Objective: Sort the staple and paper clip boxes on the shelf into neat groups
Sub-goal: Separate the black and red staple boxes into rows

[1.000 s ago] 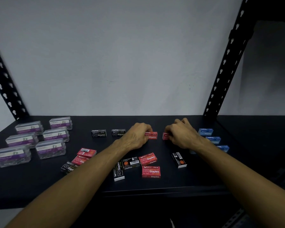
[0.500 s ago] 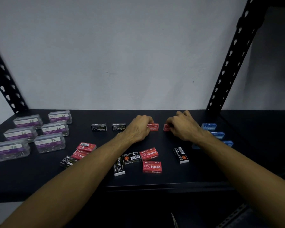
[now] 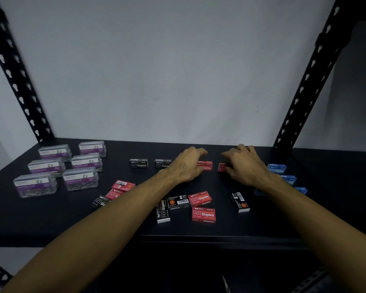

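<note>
Reaching far along the shelf (image 3: 51, 218), we are pinching one red staple box (image 3: 206, 166) in our left hand (image 3: 186, 166) and another red box (image 3: 221, 167) in our right hand (image 3: 244, 166).

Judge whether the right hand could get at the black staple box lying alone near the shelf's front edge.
Probably yes: the black staple box lies alone just beside the right forearm, nothing covering it; the right hand need only draw back from the red box.

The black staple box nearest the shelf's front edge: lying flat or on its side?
On its side: the black staple box shows its printed face and a white end.
</note>
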Demonstrator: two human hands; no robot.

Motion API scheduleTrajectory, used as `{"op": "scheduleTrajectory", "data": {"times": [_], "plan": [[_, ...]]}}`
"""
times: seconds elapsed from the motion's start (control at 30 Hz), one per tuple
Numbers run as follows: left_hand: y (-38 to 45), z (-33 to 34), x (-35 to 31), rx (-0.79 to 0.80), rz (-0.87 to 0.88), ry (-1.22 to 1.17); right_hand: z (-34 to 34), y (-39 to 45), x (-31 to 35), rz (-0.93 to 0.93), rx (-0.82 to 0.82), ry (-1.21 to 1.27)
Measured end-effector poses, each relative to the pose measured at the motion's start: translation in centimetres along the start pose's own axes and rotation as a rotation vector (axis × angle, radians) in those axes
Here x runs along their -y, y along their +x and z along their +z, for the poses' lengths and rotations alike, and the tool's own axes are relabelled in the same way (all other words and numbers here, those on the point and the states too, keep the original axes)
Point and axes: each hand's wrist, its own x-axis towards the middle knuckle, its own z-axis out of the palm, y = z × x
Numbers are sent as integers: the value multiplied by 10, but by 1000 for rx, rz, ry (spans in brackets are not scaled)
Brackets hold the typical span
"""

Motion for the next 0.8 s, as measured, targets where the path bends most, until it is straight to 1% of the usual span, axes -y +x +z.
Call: {"op": "scheduleTrajectory", "data": {"times": [0.27, 0.4, 0.63, 0.8], "plan": [[-25, -31, -6, -30, 31, -17, -26, -13, 12, -9, -47, -25], [-44, -55, -4, -20, 47, 8, -37, -19, 23, -17, -60, -16], [-79, -89, 19, 13, 20, -3, -53, -27, 52, -81, -110, 21], [-106, -96, 36, -21, -7, -20, -53, -34, 81, -149, -152, 70]]}}
